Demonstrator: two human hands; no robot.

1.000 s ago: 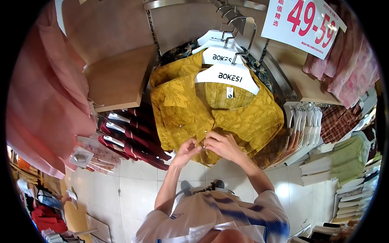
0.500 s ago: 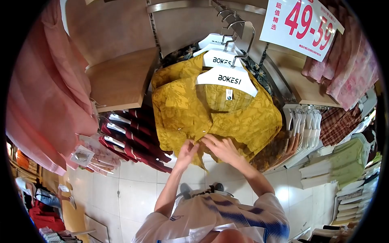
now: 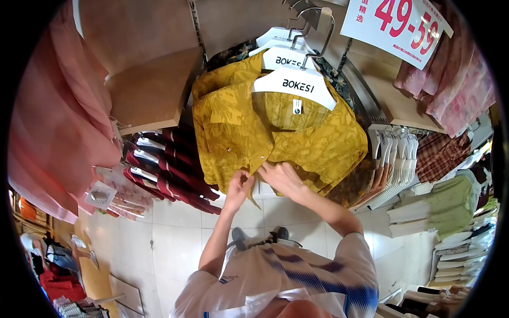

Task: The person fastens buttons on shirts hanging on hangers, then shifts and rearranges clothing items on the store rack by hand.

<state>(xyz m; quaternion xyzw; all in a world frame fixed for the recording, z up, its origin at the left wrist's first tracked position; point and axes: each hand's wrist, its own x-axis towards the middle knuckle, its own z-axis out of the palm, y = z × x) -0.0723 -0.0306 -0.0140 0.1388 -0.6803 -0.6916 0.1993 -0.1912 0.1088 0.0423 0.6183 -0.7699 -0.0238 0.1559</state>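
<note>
Shoes: dark, on the pale tiled floor [image 3: 177, 249], toes toward the rack.
Left hand [image 3: 240, 186]: at the shirt's low front edge, fingers bent, thumb close to them; cannot tell if they clamp cloth.
Right hand [image 3: 282, 177]: just right of it, fingers curled and together on the front edge; thumb hidden, grip unclear.
Shirt [image 3: 318, 146]: mustard, patterned, in the middle, hanging in front of both hands, collar open, small studs on its front.
Hanger [image 3: 293, 86]: white, marked BOKESI, inside the shirt's neck; more hang behind.
Left side: maroon clothes [image 3: 175, 172], pink cloth [image 3: 63, 116] left of them.
Right side: striped clothes [image 3: 392, 169], near a plaid garment [image 3: 441, 159].
Sign [image 3: 396, 29]: far right, "49-59" in red.
</note>
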